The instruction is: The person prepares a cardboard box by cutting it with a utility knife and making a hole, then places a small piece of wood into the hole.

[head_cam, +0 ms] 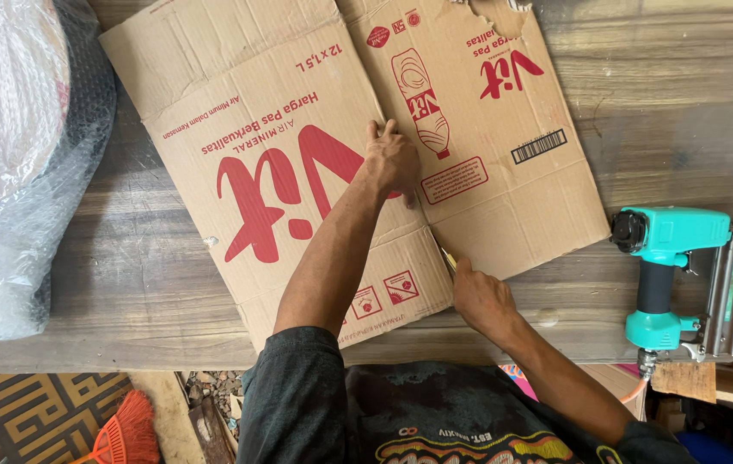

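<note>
A flattened brown cardboard box (254, 112) with red print lies spread on a wooden table (676, 103). My left hand (392, 159) presses flat on the cardboard near its middle fold, fingers apart. My right hand (480, 296) sits at the cardboard's near edge, closed on a small cutter (448, 258) with a yellowish handle. The cutter's tip meets the fold line of the cardboard; most of the cutter is hidden inside the hand.
A turquoise pneumatic nail gun (671, 275) lies at the table's right edge. A bundle of bubble wrap (14, 172) takes up the left side. Below the table edge are an orange broom (125, 434) and a patterned mat (39, 408).
</note>
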